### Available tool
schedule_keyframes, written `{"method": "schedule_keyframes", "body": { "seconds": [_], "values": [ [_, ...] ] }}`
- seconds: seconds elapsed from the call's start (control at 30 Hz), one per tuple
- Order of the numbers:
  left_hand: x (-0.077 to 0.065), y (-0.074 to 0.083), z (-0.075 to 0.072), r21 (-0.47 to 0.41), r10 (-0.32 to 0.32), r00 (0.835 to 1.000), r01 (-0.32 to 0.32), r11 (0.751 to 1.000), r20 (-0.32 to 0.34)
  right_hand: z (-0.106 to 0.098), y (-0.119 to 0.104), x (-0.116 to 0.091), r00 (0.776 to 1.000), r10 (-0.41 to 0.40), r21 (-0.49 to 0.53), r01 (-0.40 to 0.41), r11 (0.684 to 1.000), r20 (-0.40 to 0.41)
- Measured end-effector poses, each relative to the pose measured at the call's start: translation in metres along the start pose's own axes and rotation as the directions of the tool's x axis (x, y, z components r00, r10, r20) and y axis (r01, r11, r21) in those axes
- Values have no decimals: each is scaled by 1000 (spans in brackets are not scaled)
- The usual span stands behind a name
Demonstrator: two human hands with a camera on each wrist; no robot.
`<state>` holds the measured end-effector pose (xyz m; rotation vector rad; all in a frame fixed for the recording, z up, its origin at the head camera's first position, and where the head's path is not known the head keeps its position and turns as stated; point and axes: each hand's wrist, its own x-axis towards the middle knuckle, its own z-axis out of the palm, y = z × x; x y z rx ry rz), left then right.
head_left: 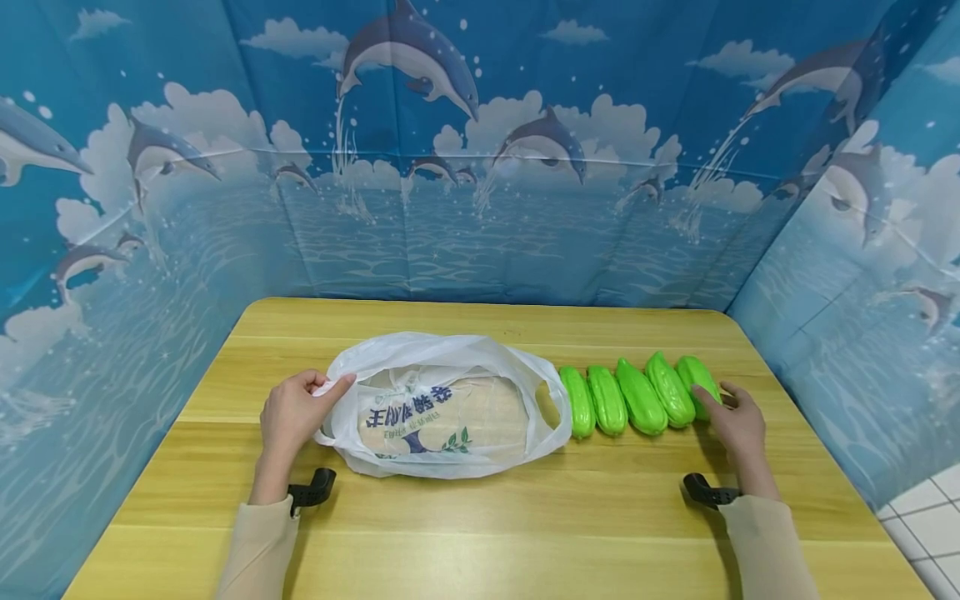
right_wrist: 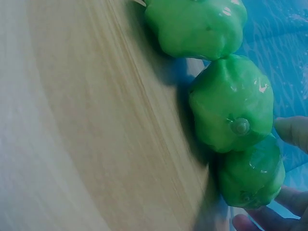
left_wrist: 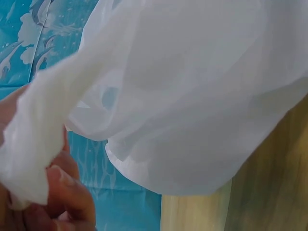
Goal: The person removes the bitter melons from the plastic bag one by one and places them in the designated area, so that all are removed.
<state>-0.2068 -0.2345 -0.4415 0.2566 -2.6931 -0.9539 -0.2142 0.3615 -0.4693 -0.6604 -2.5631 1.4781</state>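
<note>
A white plastic carrier bag (head_left: pixel 450 467) lies on its side, mouth gaping toward me. In it shows a beige package (head_left: pixel 491 408) printed with dark blue characters and green leaves. My left hand (head_left: pixel 296 412) pinches the bag's left handle end between thumb and fingers; the left wrist view shows the gathered white film (left_wrist: pixel 36 139) in its grip. At the far right end of a row of glossy green ridged gourds (head_left: pixel 641 398), my right hand (head_left: pixel 738 425) has thumb and fingers around the last green gourd (right_wrist: pixel 250 173), which stays in line beside its neighbour.
The row of green gourds starts against the bag's right handle loop (head_left: pixel 553 406). Everything lies on a light wooden table (head_left: pixel 465 533). A blue dolphin-print curtain (head_left: pixel 480 233) hangs behind and along both sides.
</note>
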Motion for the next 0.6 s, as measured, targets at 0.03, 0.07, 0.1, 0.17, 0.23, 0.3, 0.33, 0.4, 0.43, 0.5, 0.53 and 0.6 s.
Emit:
{"method": "schedule_keyframes", "body": {
  "seconds": [0.03, 0.07, 0.1, 0.17, 0.23, 0.3, 0.33, 0.4, 0.43, 0.5, 0.53, 0.6],
  "values": [
    [0, 0, 0, 2, -5, 1000, 5, 1000, 3, -1, -1, -1, 1000, -3, 0, 3, 1000, -1],
    [0, 0, -1, 8, -11, 1000, 11, 1000, 4, -2, -1, 0, 1000, -6, -2, 6, 1000, -5],
    [0, 0, -1, 20, -16, 1000, 16, 1000, 4, -3, -2, 0, 1000, -9, -3, 9, 1000, -10],
    [0, 1, -2, 56, -26, 1000, 26, 998, -3, -5, -6, 2, 999, -27, -3, 27, 1000, -21],
    [0, 2, -4, 94, -32, 999, 35, 995, -27, -6, -10, 4, 998, -55, -16, 54, 998, -36],
    [-1, 3, -6, 124, -32, 997, 41, 992, -71, -7, -17, 7, 993, -102, -40, 100, 994, -60],
    [-2, 3, -7, 129, -26, 995, 38, 991, -97, -7, -22, 8, 989, -132, -57, 128, 990, -66],
    [-2, 4, -9, 131, 10, 989, 9, 991, -145, -6, -33, 9, 976, -204, -99, 196, 976, -78],
    [-2, 5, -10, 129, 39, 986, -18, 991, -164, -5, -39, 9, 966, -246, -125, 236, 964, -78],
    [0, 9, -14, 129, 116, 978, -94, 987, -174, -2, -54, 7, 943, -329, -171, 314, 934, -61],
    [2, 12, -16, 131, 162, 973, -141, 981, -164, 0, -62, 6, 926, -374, -189, 360, 914, -44],
    [7, 21, -19, 128, 266, 954, -249, 960, -139, 6, -78, 1, 887, -463, -210, 453, 866, 5]
  ]
}}
